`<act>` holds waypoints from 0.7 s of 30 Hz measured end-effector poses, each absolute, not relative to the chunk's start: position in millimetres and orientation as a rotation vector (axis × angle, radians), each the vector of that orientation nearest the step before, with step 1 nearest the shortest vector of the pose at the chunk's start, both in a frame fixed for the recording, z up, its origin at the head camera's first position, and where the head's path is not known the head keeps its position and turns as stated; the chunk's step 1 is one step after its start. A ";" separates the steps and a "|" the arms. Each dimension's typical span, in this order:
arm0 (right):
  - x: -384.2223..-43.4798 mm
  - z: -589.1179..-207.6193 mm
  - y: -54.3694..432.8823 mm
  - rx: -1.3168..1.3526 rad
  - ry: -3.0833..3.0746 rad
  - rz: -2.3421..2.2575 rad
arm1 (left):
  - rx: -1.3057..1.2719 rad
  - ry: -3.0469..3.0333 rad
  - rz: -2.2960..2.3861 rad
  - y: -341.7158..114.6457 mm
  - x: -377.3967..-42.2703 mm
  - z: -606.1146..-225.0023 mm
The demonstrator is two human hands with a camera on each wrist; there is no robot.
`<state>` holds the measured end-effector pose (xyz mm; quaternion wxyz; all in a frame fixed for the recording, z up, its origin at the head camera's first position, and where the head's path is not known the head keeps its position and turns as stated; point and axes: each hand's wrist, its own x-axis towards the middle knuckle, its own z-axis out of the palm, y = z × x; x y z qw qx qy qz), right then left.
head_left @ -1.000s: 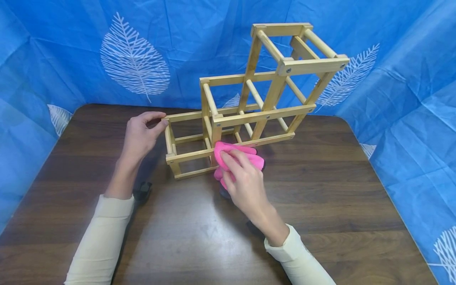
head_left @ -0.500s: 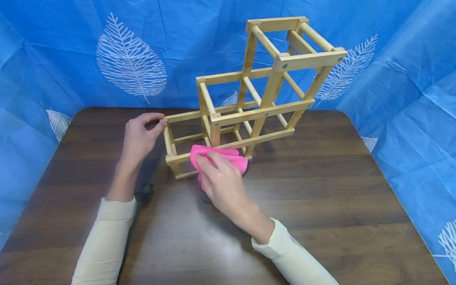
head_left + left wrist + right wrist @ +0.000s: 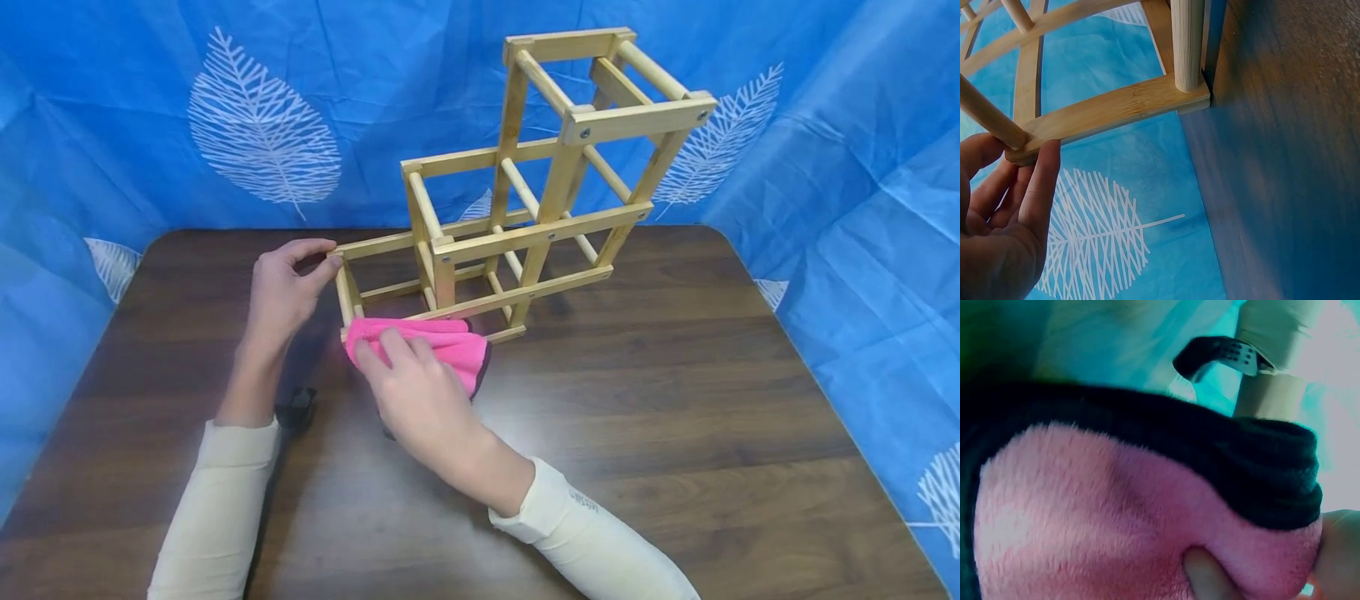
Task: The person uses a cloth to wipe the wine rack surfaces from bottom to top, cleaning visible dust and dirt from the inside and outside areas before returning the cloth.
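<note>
A stepped wooden rack (image 3: 551,187) of pale slats and dowels stands on the table. My left hand (image 3: 283,292) pinches its far left top corner between thumb and fingers; the left wrist view shows the fingertips around that slat end (image 3: 1041,140). My right hand (image 3: 420,392) grips a folded pink cloth (image 3: 450,346) with dark edging, at the near left end of the rack's lowest front rail. The cloth covers that corner in the head view. Close up in the right wrist view, the fluffy cloth (image 3: 1085,512) fills much of the frame, a fingertip pressed into it.
The dark wood-grain table (image 3: 637,433) spreads around the rack. Behind and beside it hangs a blue curtain (image 3: 375,83) with white leaf prints. A small black device (image 3: 296,408) sits under the left wrist.
My right hand has slid the cloth leftward along the rack's lower front rail to its left end. My left hand keeps its hold on the corner. The head view has shifted slightly.
</note>
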<state>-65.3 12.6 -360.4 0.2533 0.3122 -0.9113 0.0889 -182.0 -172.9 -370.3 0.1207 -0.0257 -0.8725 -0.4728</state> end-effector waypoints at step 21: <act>-79.4 -365.8 81.1 0.639 -2.436 0.246 | -0.089 -2.499 -1.394 -172.9 -186.8 -373.1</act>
